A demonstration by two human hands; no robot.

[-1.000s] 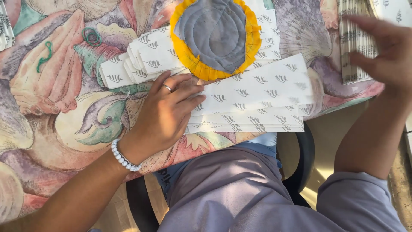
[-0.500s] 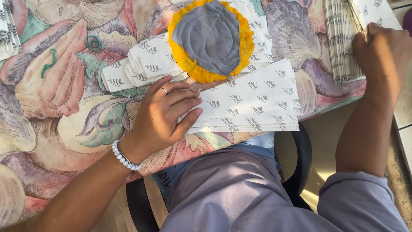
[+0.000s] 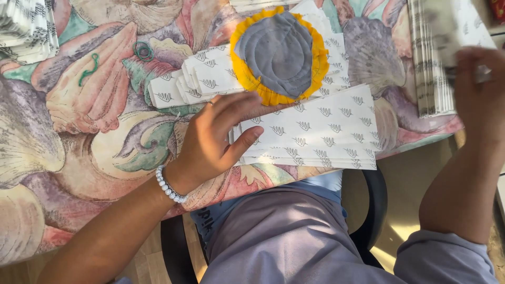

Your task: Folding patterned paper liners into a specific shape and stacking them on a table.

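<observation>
Since half a second back, the right hand (image 3: 481, 92) has dropped a little nearer along the stack of folded patterned paper (image 3: 434, 58) at the far right of the table; it is motion-blurred, so I cannot tell how far it is open or whether it grips a sheet. Left hand (image 3: 221, 134) has barely shifted: flat, fingers extended and together, thumb spread, palm pressing on the white paper sheet (image 3: 321, 134) with small dark leaf marks, nothing held. I note a ring on one finger and a white bead bracelet (image 3: 169, 185) at the wrist.

That sheet lies at the table's near edge, middle to right, its near border close to the overhang. Just beyond the fingertips sits a round grey cloth pad with a yellow frilled rim (image 3: 280, 52), resting on a fan of overlapping strips of the same paper (image 3: 200, 79) that spreads left.

Surface: tablecloth (image 3: 79, 131) printed with large shells in pink, beige, teal and mauve, slightly wrinkled. Two green rubber bands lie on it at left, one looped (image 3: 142, 51), one stretched out (image 3: 89, 68). Another stack of patterned paper (image 3: 26, 26) shows at the far left corner.

Below the table edge: lap in grey-lilac fabric (image 3: 294, 236), black chair (image 3: 376, 210), pale floor in sunlight at right.
</observation>
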